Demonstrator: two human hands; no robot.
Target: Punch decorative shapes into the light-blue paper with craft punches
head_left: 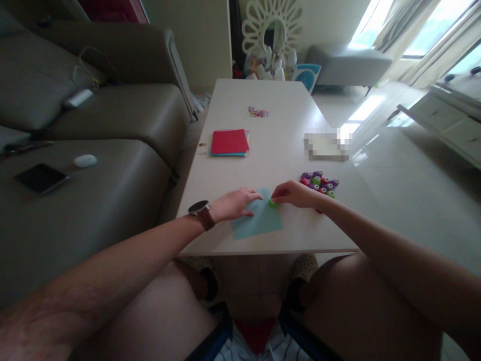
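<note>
A light blue sheet of paper (259,225) lies at a slant near the front edge of the table. My left hand (235,203), with a watch on its wrist, rests flat on the sheet's left part, thumb and fingers apart. At the sheet's upper right edge, my right hand (289,194) has its fingers closed on a small green craft punch (273,203). The punch's underside and its exact grip on the paper are hidden. Just beyond my right hand sits a cluster of similar purple, red and green punches (317,181), partly covered by my hand and wrist.
A stack of coloured paper (230,142), red on top, lies on the white table (278,125) at left. Small multicoloured bits (257,112) are farther back. A blurred pale item (326,147) lies at the right edge. A grey sofa (124,155) flanks the table's left.
</note>
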